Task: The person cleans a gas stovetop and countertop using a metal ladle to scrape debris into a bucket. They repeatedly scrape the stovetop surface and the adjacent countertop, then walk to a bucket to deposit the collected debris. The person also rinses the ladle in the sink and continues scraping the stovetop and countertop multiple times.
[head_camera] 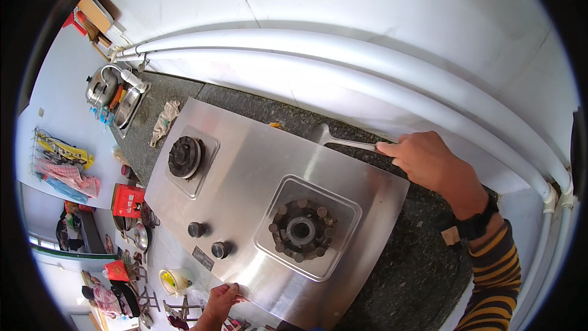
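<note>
My right hand [420,158] is closed on the handle of a metal spatula [351,143], whose head lies at the back edge of the gas stove beside the stone countertop. My left hand [223,301] pinches the front edge of the stainless steel gas stove [239,165], near its front rim. The stove bears a large burner [301,231] on the right and a smaller burner [184,157] on the left, with two black knobs [220,250] toward the front. A small yellow thing [274,125] lies behind the stove.
White pipes [330,62] run along the wall behind the granite countertop [395,257]. Left of the stove lie a crumpled cloth or glove [165,122] and a small sink [127,108] with a faucet, beside a metal pot [102,87]. A bucket [177,280] stands on the floor.
</note>
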`<state>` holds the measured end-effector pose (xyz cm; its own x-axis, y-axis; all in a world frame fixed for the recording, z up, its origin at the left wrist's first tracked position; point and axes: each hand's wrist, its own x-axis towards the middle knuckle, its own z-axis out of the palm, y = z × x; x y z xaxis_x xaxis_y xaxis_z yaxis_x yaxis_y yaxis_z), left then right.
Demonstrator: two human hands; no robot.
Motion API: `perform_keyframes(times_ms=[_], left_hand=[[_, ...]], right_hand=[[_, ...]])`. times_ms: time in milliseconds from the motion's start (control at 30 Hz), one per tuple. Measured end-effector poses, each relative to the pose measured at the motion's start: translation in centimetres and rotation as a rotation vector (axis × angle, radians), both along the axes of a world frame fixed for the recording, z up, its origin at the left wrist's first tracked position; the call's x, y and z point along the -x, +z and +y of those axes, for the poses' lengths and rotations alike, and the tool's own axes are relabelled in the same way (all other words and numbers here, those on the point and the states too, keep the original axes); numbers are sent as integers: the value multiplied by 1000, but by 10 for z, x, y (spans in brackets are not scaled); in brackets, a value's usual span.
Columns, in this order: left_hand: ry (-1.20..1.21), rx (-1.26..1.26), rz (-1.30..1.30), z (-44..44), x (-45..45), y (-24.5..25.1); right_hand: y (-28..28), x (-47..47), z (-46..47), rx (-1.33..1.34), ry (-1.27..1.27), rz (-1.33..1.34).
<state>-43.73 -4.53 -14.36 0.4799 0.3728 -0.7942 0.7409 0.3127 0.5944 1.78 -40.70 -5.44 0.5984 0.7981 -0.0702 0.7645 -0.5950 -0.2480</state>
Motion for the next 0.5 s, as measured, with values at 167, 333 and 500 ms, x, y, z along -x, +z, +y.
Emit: perform_keyframes(times_ms=[167, 333, 500], left_hand=[[12, 7, 27, -1, -3, 3], [53, 6, 13, -3, -4, 3], [29, 10, 5, 1, 0, -1]], right_hand=[[-8, 1, 20, -50, 26, -57], [-23, 14, 28, -150, 1, -44], [-12, 10, 13, 2, -50, 26]])
